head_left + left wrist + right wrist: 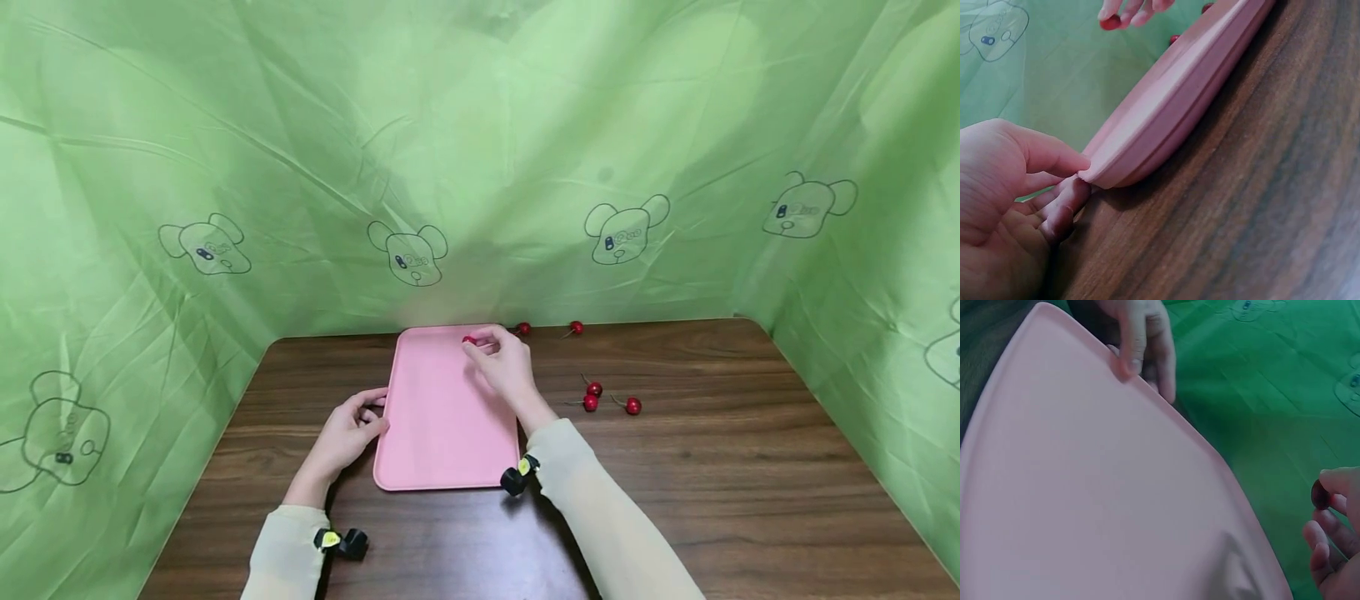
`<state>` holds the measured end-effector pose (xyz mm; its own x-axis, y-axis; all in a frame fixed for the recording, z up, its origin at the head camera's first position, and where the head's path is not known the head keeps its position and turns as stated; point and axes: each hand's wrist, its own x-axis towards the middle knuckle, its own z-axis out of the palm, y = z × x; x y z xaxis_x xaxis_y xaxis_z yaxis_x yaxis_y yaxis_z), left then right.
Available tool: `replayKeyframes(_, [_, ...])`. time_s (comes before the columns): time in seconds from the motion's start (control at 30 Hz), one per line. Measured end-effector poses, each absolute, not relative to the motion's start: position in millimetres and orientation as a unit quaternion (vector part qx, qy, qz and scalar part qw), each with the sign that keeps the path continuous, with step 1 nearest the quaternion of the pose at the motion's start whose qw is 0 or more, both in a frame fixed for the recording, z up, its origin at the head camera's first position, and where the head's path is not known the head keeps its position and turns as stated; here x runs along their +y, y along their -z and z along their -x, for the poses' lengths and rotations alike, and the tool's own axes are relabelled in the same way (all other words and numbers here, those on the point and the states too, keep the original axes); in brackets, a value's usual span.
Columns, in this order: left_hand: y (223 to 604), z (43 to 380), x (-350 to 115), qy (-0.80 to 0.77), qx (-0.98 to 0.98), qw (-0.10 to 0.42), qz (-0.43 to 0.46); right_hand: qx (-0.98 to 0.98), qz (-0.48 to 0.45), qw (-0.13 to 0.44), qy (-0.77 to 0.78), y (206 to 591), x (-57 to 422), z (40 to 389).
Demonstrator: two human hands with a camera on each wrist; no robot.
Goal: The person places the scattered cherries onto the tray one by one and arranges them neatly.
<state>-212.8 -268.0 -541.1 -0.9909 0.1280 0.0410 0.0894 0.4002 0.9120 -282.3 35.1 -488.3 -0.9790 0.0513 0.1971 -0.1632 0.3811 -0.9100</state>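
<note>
A pink tray (442, 417) lies on the wooden table. Its left rim is pinched by my left hand (349, 429), thumb above and fingers below the edge, as the left wrist view shows up close. Over the far right part of the tray, my right hand (504, 364) pinches a red cherry (469, 340) between thumb and fingertips. In the right wrist view that cherry (1320, 495) looks dark, held above the tray surface. The tray's inside (1104, 462) is bare where it shows.
Right of the tray, several cherries with stems lie on the wooden table (712, 433): one cherry (633, 406) farthest right, a close pair (591, 396), and two near the back edge, one cherry (576, 327) and another cherry (524, 328). A green printed curtain (495, 167) hangs behind.
</note>
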Motion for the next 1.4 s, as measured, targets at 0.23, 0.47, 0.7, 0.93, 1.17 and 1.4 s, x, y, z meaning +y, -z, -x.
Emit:
replayKeyframes(0.23, [541, 213, -267, -0.555, 0.829, 0.026, -0.069, -0.831, -0.052, 0.075, -0.549, 489, 14, 287])
replayKeyframes(0.47, [542, 214, -269, -0.536, 0.841, 0.024, -0.068, -0.823, -0.069, 0.034, -0.563, 496, -10, 290])
replayKeyframes(0.7, [540, 213, -270, -0.533, 0.843, 0.029, -0.067, -0.836, -0.085, 0.012, -0.542, 511, -31, 295])
replayKeyframes(0.93, [537, 211, -271, -0.531, 0.844, 0.031, -0.075, -0.846, -0.11, 0.0, -0.522, 521, -51, 301])
replayKeyframes(1.17, [541, 209, -277, -0.522, 0.85, 0.033, -0.07, -0.854, -0.138, 0.003, -0.501, 525, -67, 300])
replayKeyframes(1.4, [541, 214, -273, -0.517, 0.851, 0.032, -0.089, -0.874, -0.136, 0.003, -0.467, 527, -69, 299])
